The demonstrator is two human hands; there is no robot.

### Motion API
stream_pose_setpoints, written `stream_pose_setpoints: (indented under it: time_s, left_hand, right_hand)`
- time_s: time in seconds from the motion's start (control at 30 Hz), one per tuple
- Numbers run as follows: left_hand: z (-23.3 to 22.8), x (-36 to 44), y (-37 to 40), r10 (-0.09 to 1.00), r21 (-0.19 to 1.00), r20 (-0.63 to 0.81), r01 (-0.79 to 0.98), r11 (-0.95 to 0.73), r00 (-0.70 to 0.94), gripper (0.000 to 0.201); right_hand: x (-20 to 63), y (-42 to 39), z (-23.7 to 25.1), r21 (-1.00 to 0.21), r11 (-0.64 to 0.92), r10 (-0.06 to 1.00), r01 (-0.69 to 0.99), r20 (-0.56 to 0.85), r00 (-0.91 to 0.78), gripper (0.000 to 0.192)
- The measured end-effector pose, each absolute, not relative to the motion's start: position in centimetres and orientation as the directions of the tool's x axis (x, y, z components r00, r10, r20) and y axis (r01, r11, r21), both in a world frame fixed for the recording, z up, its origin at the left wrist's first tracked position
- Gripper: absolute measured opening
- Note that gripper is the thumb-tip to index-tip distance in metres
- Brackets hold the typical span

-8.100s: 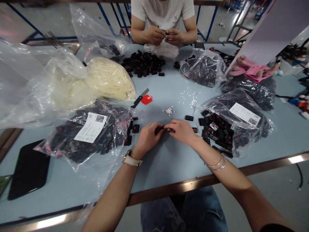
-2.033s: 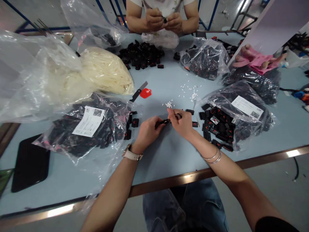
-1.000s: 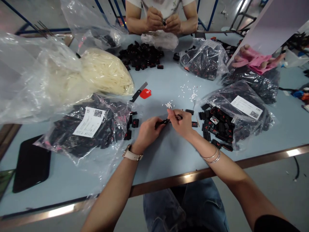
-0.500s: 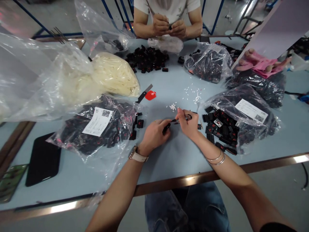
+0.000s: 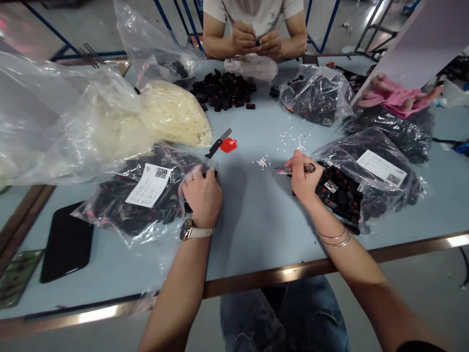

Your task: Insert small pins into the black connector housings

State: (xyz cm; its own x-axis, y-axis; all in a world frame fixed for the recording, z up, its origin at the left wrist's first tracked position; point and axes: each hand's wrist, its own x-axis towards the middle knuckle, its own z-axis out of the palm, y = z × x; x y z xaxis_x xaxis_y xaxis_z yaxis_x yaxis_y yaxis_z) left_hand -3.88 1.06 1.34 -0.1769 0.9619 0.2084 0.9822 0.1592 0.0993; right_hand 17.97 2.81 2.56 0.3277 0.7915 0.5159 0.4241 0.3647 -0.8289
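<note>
My left hand (image 5: 202, 194) rests knuckles-up at the mouth of a clear bag of black plastic parts (image 5: 110, 210) on the left; its fingertips are hidden against the bag's edge and the loose black parts there. My right hand (image 5: 304, 180) is closed around a small metal hand tool (image 5: 293, 169) whose tip points left. It hovers over the loose black parts (image 5: 339, 195) spilling from the right-hand bag (image 5: 370, 171). A small heap of white bits (image 5: 262, 163) lies on the blue table between my hands.
A bag of white strips (image 5: 172, 115), a blade (image 5: 219, 143) and a red piece (image 5: 230, 144) lie beyond my hands. A black slab (image 5: 66, 242) sits at the left front. Opposite, a co-worker's hands (image 5: 256, 41) work above a black pile (image 5: 223, 90). Pink gloves (image 5: 395, 95) lie right.
My hands have parted. The left hand swung left from the table's middle to the left bag's mouth; the right hand moved right with the tool, over the parts by the right bag.
</note>
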Motion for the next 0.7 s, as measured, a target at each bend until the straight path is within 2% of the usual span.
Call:
stream_pose_setpoints:
  time_s: [0.2, 0.43, 0.57, 0.7]
  left_hand:
    - [0.3, -3.9, 1.1, 0.935, 0.118, 0.309, 0.982, 0.146, -0.176, 0.037]
    - [0.2, -4.9, 1.0, 0.915, 0.154, 0.358, 0.979, 0.136, -0.184, 0.047]
    - [0.7, -5.1, 1.2, 0.889, 0.217, 0.401, 0.966, 0.142, -0.221, 0.063]
    - [1.9, -6.2, 1.7, 0.889, 0.350, 0.377, 0.929, 0.121, -0.259, 0.086]
  right_hand:
    - [19.0, 3.3, 2.9, -0.807, 0.334, 0.747, 0.487, 0.542, 0.385, 0.049]
    - [18.9, 3.0, 2.7, -0.778, 0.365, 0.754, 0.512, 0.569, 0.328, 0.047]
    - [18.7, 2.8, 2.8, -0.775, 0.394, 0.758, 0.494, 0.578, 0.302, 0.047]
    - [18.5, 2.7, 3.1, -0.775, 0.417, 0.759, 0.476, 0.584, 0.286, 0.046]
